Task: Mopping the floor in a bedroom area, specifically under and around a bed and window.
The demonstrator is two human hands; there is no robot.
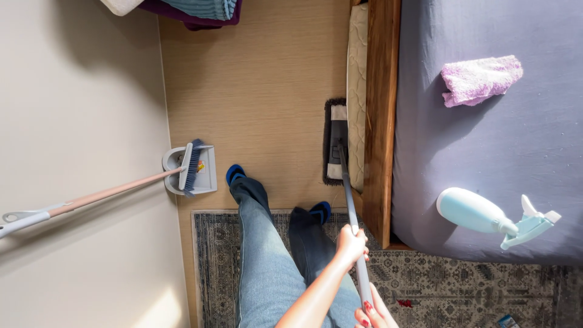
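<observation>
I stand on a wooden floor in jeans and blue socks, both hands on a grey mop handle. My left hand grips the handle higher up, with the arm reaching in from the bottom centre. My right hand, with red nails, holds the handle lower, at the bottom edge of the frame. The flat mop head, with its dark fringe, lies on the floor right beside the wooden bed frame.
A broom with a pink handle stands in a grey dustpan against the left wall. On the grey-purple bed sheet lie a purple cloth and a pale blue spray bottle. A patterned rug is underfoot. Folded fabrics sit at the top.
</observation>
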